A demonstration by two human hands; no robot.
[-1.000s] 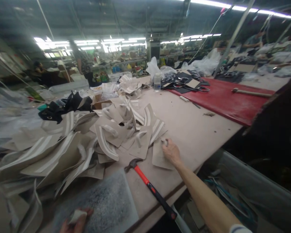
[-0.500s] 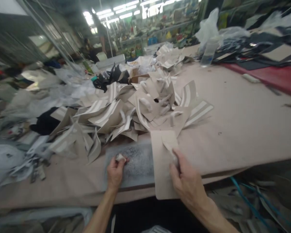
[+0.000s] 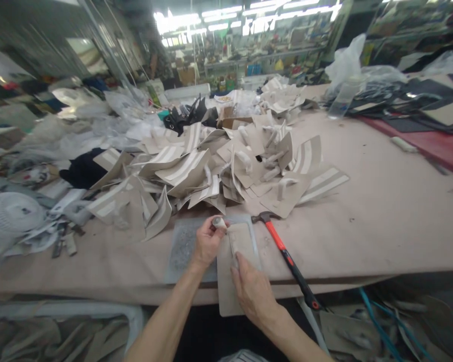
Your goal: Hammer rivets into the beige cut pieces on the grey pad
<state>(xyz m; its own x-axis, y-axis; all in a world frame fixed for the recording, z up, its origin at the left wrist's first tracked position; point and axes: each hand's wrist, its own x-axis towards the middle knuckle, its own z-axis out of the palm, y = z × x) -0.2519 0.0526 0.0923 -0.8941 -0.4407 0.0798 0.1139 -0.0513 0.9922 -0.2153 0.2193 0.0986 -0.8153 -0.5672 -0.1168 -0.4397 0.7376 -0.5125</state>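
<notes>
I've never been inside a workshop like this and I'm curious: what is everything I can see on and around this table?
beige panel: one, beige, near table edge, under both hands
grey pad: one, speckled grey, beneath the panel's far end
white lump: one, whitish, in the left fingertips
hammer: one, red and black handle, right of the panel
striped pieces: a heap, too many to count, beige with white stripes, behind the pad
bottle: one, clear, far right
plastic bag: one, white, behind the bottle
red sheet: one, red, right edge
fan: one, white, left edge
table: one, pale beige
left hand: pinching the lump
right hand: resting on the panel
</notes>
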